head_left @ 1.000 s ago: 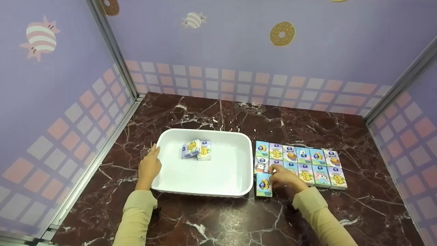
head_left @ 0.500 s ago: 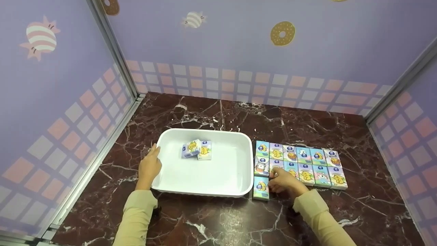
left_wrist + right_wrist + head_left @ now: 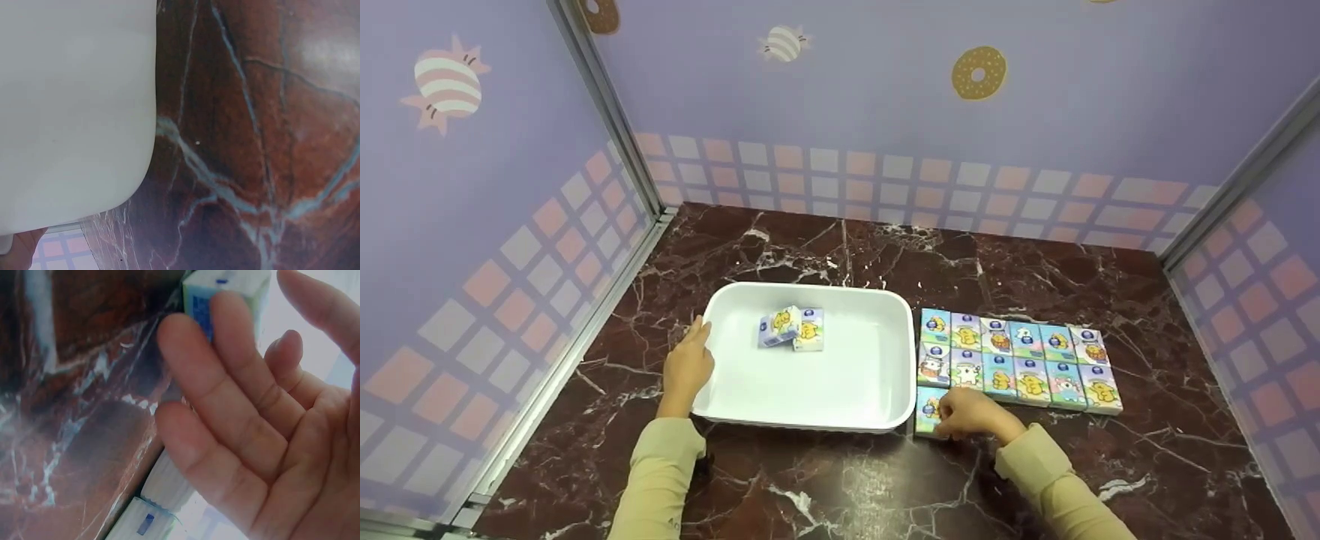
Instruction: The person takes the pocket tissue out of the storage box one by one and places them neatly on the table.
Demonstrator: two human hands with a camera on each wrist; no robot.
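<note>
In the head view my left hand holds the left rim of a white plastic tray; a finger shows under the rim in the left wrist view. Two small tissue packs lie inside the tray, one tilted onto the other. My right hand touches the right side of a blue tissue pack on the table, partly covering it. The right wrist view shows loosely bent fingers, with a pack behind them. Beyond that hand lie two rows of tissue packs, printed with cartoon animals.
Dark red marble tabletop surrounds the tray. The packs' left edge sits close to the tray's right wall. Purple patterned panels enclose the back and both sides.
The blue pack has shifted slightly left and toward me, in line with the left column. My right hand has moved nearer and over its right edge. The left hand stays put.
</note>
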